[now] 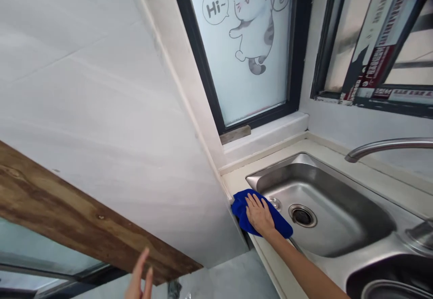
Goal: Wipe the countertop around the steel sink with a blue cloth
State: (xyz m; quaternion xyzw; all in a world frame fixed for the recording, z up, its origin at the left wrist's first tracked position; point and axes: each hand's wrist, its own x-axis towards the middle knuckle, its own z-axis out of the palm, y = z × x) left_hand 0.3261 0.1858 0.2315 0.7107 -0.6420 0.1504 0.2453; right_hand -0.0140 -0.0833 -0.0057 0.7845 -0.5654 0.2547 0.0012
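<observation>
Here, the right hand (pixel 259 213) lies flat, fingers spread, pressing a blue cloth (pixel 260 213) on the desk (pixel 270 263) at the steel sink's (pixel 338 209) near-left rim, while the left hand (pixel 139 278) hovers open and empty, well apart at lower left.

- The left hand (pixel 139 275), at seven o'clock, is cut off by the bottom edge; only fingers show.
- The right hand (pixel 259 214) hides the blue cloth's (pixel 241 208) middle.
- The faucet (pixel 385 146), at three o'clock, runs off the right edge.
</observation>
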